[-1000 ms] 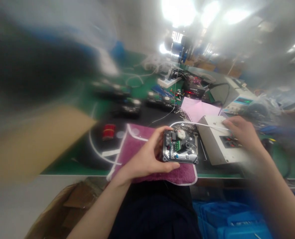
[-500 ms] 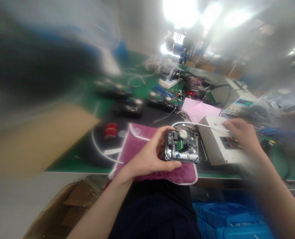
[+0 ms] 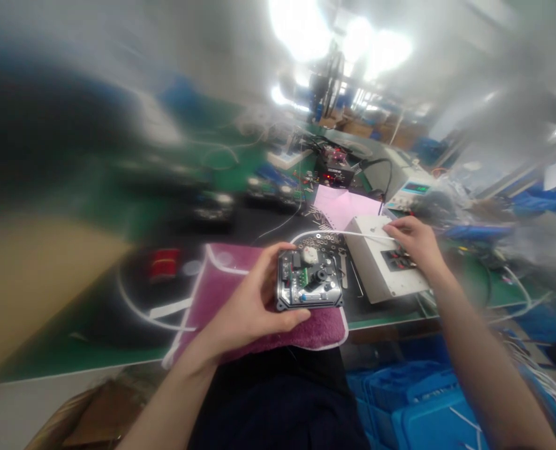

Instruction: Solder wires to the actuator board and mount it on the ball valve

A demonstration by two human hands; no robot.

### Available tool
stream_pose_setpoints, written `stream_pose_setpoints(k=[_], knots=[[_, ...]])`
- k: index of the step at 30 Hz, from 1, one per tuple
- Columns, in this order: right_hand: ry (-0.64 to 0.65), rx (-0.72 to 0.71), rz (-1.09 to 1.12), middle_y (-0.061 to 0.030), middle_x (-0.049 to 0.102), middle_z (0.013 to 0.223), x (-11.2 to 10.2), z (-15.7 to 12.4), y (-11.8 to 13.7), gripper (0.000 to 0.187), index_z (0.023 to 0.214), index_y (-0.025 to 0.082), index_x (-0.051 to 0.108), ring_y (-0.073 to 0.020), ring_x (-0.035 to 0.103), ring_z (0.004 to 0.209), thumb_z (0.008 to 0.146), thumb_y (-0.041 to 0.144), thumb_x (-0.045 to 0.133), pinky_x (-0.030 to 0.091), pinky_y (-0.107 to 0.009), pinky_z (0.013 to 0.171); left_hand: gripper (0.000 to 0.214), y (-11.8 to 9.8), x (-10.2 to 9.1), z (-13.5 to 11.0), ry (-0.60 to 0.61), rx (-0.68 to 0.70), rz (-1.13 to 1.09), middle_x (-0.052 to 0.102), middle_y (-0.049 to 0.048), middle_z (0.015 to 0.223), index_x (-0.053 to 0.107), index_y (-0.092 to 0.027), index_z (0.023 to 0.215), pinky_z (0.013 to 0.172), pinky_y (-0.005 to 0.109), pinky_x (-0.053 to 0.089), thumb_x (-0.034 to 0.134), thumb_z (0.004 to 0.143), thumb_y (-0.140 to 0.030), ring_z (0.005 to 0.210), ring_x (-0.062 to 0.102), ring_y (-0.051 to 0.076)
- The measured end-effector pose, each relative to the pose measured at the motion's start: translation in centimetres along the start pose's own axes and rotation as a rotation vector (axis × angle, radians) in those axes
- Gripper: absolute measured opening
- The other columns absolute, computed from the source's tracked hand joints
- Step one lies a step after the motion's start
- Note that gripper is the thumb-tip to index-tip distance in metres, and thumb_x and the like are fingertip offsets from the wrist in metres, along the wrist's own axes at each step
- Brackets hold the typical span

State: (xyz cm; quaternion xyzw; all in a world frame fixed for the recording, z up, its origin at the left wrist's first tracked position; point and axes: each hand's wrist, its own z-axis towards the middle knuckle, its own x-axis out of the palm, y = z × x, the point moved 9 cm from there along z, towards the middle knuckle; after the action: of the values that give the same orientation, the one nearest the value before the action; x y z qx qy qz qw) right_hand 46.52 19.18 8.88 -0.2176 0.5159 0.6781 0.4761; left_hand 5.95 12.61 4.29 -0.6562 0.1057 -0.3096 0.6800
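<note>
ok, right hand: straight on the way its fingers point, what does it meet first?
Most likely the pale box's top, just by the fingertips of the right hand. Depth is unclear there; the white cable runs close to that line too.

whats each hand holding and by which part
The left hand holds the black, rectangular electronic module by its left side and near edge. Whether the right hand grips the thin white cable reaching it cannot be told.
</note>
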Motion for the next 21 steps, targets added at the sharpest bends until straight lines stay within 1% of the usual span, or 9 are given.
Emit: stream_pose_setpoints(k=[4,10,15,18,21], knots=[[-0.015,-0.008,0.023,-0.006,0.077,0.096,-0.04,-0.09,0.41,0.037,0.095,0.024,0.079,-0.0262,0.072,0.088,0.088,0.06,0.075,0.053,-0.04,0.084,0.096,-0.01,-0.3,0.03,-0.017,-0.002,0.05,0.059,0.0065,0.153,0.042,-0.039,0.153,0.103,0.037,0.064,0.096,0.075,-0.022,0.132,0.069,0.032],[-0.021,-0.025,0.052,-0.0062,0.076,0.094,-0.05,-0.07,0.7,0.037,0.092,0.024,0.078,-0.0263,0.071,0.087,0.088,0.06,0.076,0.054,-0.042,0.084,0.097,0.19,-0.56,-0.03,-0.033,-0.01,0.086,0.059,0.0074,0.15,0.04,-0.038,0.153,0.096,0.034,0.066,0.096,0.075,-0.025,0.125,0.072,0.03],[-0.036,-0.03,0.058,-0.0061,0.076,0.093,0.03,-0.06,0.44,0.036,0.092,0.024,0.078,-0.0263,0.07,0.085,0.088,0.06,0.075,0.054,-0.042,0.082,0.097,0.25,-0.69,0.09,-0.046,-0.019,0.121,0.061,0.0079,0.148,0.04,-0.037,0.154,0.096,0.035,0.066,0.096,0.075,-0.028,0.124,0.072,0.031],[-0.036,-0.037,0.047,-0.0054,0.075,0.093,0.06,-0.04,0.57,0.036,0.091,0.023,0.078,-0.0243,0.069,0.084,0.089,0.059,0.075,0.054,-0.041,0.082,0.096,0.11,-0.76,0.18,-0.056,-0.017,0.154,0.061,0.0086,0.148,0.04,-0.035,0.153,0.098,0.036,0.065,0.096,0.075,-0.03,0.125,0.071,0.032],[-0.024,-0.045,0.026,-0.0036,0.074,0.093,0.12,-0.06,0.93,0.035,0.094,0.02,0.076,-0.0192,0.067,0.083,0.093,0.055,0.075,0.056,-0.039,0.085,0.096,0.1,-0.77,0.16,-0.055,-0.03,0.177,0.061,0.0088,0.149,0.039,-0.035,0.154,0.098,0.036,0.065,0.095,0.075,-0.032,0.125,0.071,0.031]])
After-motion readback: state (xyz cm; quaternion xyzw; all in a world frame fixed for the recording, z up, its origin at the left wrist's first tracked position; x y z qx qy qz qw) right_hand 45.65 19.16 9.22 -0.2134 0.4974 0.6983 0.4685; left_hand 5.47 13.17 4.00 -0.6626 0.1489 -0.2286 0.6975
